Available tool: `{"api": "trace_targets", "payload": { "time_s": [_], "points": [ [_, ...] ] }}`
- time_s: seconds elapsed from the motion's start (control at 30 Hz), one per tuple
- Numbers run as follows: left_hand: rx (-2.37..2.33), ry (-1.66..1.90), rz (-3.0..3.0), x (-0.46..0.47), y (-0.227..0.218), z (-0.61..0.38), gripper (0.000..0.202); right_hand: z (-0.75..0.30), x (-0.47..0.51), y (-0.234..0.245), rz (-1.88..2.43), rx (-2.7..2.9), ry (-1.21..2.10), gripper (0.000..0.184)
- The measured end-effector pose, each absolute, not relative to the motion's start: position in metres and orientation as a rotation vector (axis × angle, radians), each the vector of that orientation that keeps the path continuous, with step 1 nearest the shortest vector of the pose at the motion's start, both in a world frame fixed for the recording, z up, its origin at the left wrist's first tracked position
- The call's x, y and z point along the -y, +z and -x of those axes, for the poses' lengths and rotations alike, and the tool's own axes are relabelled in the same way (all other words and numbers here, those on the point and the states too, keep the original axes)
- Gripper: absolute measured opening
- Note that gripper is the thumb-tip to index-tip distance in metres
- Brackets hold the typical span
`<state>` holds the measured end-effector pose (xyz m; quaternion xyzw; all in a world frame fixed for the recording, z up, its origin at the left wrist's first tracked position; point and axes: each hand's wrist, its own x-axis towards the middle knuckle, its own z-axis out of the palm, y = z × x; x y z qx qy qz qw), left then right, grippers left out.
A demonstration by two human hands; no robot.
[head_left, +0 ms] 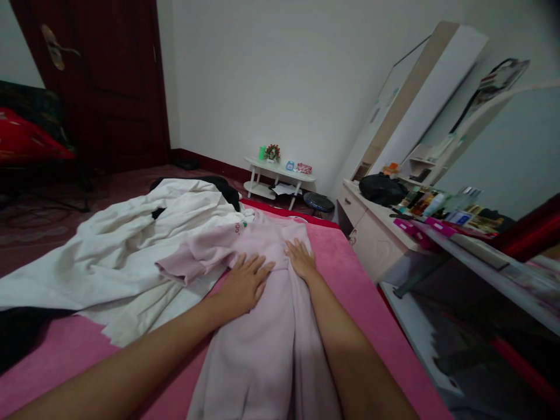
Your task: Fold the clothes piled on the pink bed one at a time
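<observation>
A pale pink dress (262, 326) lies stretched out on a pink bed cover (350, 291), its neck end pointing away from me. One short sleeve sticks out to the left; small lettering shows near the chest. My left hand (247, 283) rests flat on its left side around waist height, fingers spread. On the right side of the waist, my right hand (301, 258) lies flat with fingers stretched out. A heap of white clothing (131, 239) lies left of the dress and touches its sleeve.
Black cloth (30, 332) shows at the lower left. To the right stand a dresser (376, 233) with bottles and a black bag (382, 189), and a glass-topped table (490, 274). A small white table (280, 169) is by the far wall. A dark door (100, 76) is at left.
</observation>
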<state>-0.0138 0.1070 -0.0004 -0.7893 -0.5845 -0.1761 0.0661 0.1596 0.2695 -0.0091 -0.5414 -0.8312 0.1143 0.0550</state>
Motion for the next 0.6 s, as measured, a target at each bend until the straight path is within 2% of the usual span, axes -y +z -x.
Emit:
{"api": "trace_targets", "payload": {
  "time_s": [0.1, 0.27, 0.6],
  "points": [
    [1.857, -0.624, 2.392, -0.11, -0.017, 0.015, 0.051, -0.161, -0.271, -0.013, 1.662, 2.541, 0.341, 0.056],
    [1.87, -0.703, 2.423, -0.11, -0.02, 0.019, 0.051, -0.168, -0.255, -0.01, 1.709, 2.544, 0.291, 0.053],
    [1.815, -0.672, 2.377, -0.103, -0.022, 0.016, 0.047, -0.202, -0.156, -0.015, 1.629, 2.515, 0.184, 0.058]
  ]
}}
